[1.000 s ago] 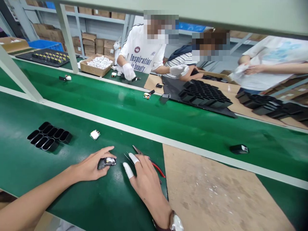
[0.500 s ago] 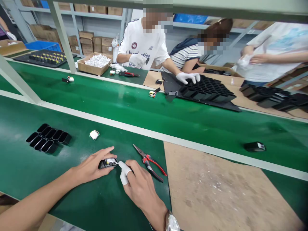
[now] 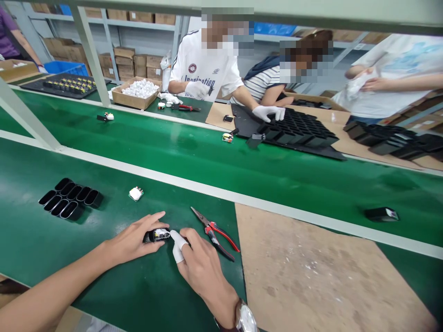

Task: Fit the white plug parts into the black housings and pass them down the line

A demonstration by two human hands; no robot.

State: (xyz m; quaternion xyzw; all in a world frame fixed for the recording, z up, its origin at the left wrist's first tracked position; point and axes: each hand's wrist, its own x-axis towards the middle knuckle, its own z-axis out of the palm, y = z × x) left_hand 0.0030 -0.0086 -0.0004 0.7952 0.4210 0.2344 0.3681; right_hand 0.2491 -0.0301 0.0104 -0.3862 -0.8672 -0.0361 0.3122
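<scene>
My left hand holds a small oval black plastic case on the green table, thumb and fingers on either side of it. Inside the case's open end sits a circuit board with white and yellow parts. White finger cots cover the thumb and index finger of my right hand. Those fingers are pinched at the case's right end, where a thin white strand shows; what they grip is too small to make out. Red-and-black long-nose pliers lie just right of my right hand, jaws closed.
Several empty black cases stand grouped at left, near a loose circuit board. A brown board lies at right. Beyond a white rail, the green conveyor belt carries boards and a black case. Co-workers are across it.
The parts on the conveyor have shifted to the right. My hands stay at the case with only slight movement. At far left, more of a person in purple shows.
</scene>
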